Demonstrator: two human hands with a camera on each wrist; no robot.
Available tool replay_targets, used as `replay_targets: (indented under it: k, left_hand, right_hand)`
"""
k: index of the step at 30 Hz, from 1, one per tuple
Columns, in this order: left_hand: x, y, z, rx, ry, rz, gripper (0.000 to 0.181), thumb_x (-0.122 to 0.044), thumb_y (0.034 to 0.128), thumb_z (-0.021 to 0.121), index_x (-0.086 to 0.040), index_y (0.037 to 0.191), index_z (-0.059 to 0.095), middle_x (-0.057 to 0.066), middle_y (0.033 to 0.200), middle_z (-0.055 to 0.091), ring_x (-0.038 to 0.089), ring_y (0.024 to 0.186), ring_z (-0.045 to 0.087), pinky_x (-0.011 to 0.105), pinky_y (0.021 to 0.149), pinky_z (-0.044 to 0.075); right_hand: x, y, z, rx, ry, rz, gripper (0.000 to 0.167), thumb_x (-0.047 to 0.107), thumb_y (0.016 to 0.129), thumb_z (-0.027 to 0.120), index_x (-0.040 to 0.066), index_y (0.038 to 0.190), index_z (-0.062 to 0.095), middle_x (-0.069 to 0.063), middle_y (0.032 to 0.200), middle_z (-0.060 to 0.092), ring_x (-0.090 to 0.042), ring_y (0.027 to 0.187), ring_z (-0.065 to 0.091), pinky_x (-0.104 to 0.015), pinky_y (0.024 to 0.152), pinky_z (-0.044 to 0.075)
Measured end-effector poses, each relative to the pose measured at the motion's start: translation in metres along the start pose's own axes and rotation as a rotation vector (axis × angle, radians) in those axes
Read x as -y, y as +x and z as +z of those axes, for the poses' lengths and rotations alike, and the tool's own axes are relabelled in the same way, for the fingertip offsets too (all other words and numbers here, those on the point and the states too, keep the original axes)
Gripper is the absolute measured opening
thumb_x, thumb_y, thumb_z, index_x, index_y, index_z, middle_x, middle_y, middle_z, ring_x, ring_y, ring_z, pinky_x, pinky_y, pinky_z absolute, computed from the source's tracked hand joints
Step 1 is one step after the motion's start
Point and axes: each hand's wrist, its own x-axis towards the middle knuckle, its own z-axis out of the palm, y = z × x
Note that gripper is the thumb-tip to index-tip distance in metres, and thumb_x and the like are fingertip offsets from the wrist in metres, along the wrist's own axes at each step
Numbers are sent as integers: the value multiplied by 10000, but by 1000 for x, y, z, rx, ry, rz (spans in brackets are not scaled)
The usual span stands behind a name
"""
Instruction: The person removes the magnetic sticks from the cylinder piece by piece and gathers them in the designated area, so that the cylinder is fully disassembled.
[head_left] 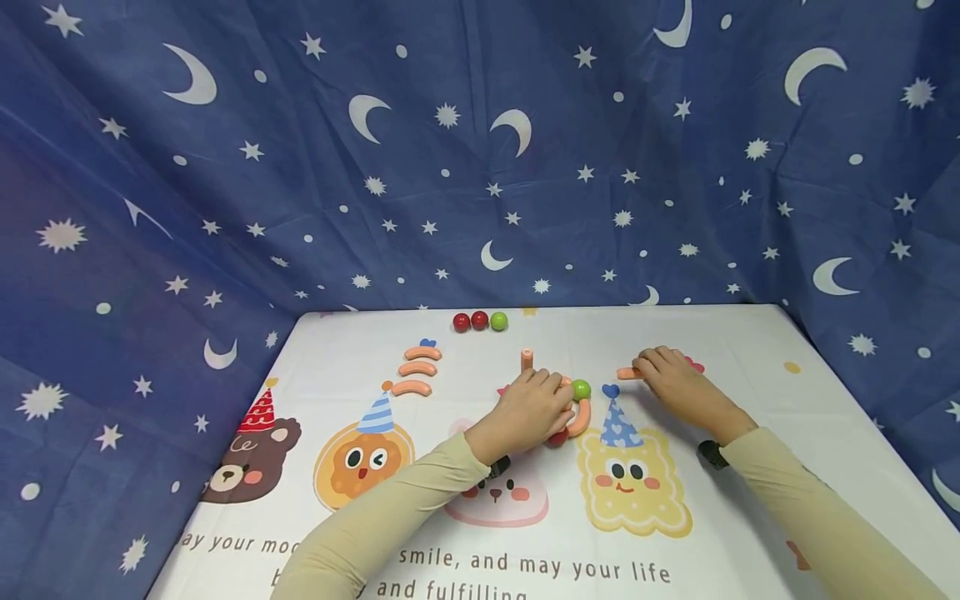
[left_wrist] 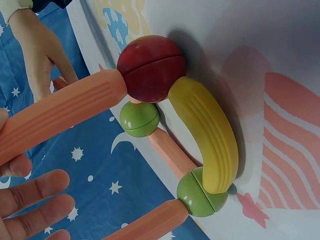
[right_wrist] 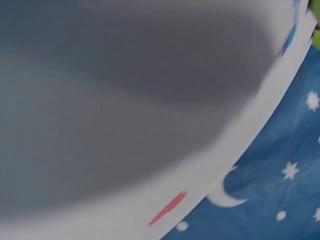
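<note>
In the head view my left hand (head_left: 531,408) is over a joined structure of sticks and balls. The left wrist view shows its fingers (left_wrist: 37,192) pinching an orange stick (left_wrist: 65,111) attached to a red ball (left_wrist: 152,68). A yellow curved piece (left_wrist: 212,135) links that ball to a green ball (left_wrist: 196,192); another green ball (left_wrist: 139,119) and more orange sticks (left_wrist: 172,150) belong to the structure. To the right, my right hand (head_left: 684,390) pinches an orange piece (head_left: 628,373) by its right end, apart from the structure. The right wrist view shows neither my hand nor that piece.
Three orange curved pieces (head_left: 417,368) lie in a column at the left. Two red balls (head_left: 470,321) and a green ball (head_left: 498,322) stand in a row near the back edge of the printed white tabletop (head_left: 360,333). A blue curtain (head_left: 450,208) hangs behind it.
</note>
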Motion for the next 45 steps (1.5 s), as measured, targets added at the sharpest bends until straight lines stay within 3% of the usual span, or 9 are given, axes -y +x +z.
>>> replay_targets:
  k: [4, 8, 14, 19, 25, 29, 36, 45]
  left_hand:
    - [0, 1, -1, 2, -15, -7, 196, -392, 920, 541, -196, 920, 553, -48, 865, 569, 113, 797, 544, 264, 762, 429]
    - [0, 1, -2, 1, -18, -10, 197, -392, 920, 540, -196, 922, 558, -47, 867, 571, 117, 802, 547, 268, 761, 429]
    - [0, 1, -1, -9, 2, 1, 213, -405, 923, 531, -194, 922, 557, -48, 878, 581, 113, 810, 552, 261, 753, 431]
    - [-1, 1, 2, -58, 2, 16, 214, -388, 903, 566, -175, 900, 546, -45, 836, 574, 105, 751, 539, 249, 697, 421]
    - [0, 1, 2, -86, -4, 14, 211, -372, 898, 577, -164, 899, 543, -39, 818, 564, 112, 730, 530, 257, 693, 413]
    - [1, 1, 1, -70, 1, 11, 201, -372, 905, 565, -174, 883, 533, -50, 822, 563, 102, 729, 522, 253, 694, 410]
    - [1, 1, 0, -40, 12, 7, 211, -389, 913, 550, -179, 903, 533, -49, 843, 574, 103, 758, 545, 247, 698, 426]
    - [0, 1, 0, -35, 1, 6, 207, -379, 912, 556, -174, 900, 534, -47, 838, 568, 106, 753, 534, 253, 699, 419]
  right_hand:
    - [-17, -7, 1, -48, -35, -11, 167, 4, 856, 599, 10, 1007, 530, -135, 960, 532, -289, 890, 501, -434, 770, 423]
    - [-29, -9, 2, -22, -56, 9, 241, -10, 785, 667, 11, 992, 545, -140, 945, 534, -301, 876, 506, -443, 762, 422]
    - [-40, -10, 11, 139, -61, 70, 220, -5, 828, 633, 23, 1034, 560, -129, 978, 528, -288, 909, 492, -448, 806, 411]
    - [-45, -10, 20, 284, -70, 118, 252, -48, 854, 577, 21, 1095, 554, -130, 1018, 540, -284, 962, 499, -466, 864, 411]
    - [-47, -7, 23, 356, -73, 135, 263, -47, 860, 571, 30, 1110, 540, -130, 1031, 552, -292, 991, 501, -486, 883, 399]
    - [-51, -10, 24, 348, -68, 156, 260, -1, 865, 595, 38, 1118, 550, -138, 1034, 563, -304, 998, 512, -496, 888, 400]
    - [-64, -26, 24, 252, -108, 155, 205, 103, 825, 680, 60, 990, 565, -113, 929, 557, -281, 889, 509, -463, 794, 400]
    - [-69, -26, 20, 264, -122, 144, 161, 58, 839, 651, 58, 965, 551, -123, 932, 540, -292, 895, 493, -470, 785, 387]
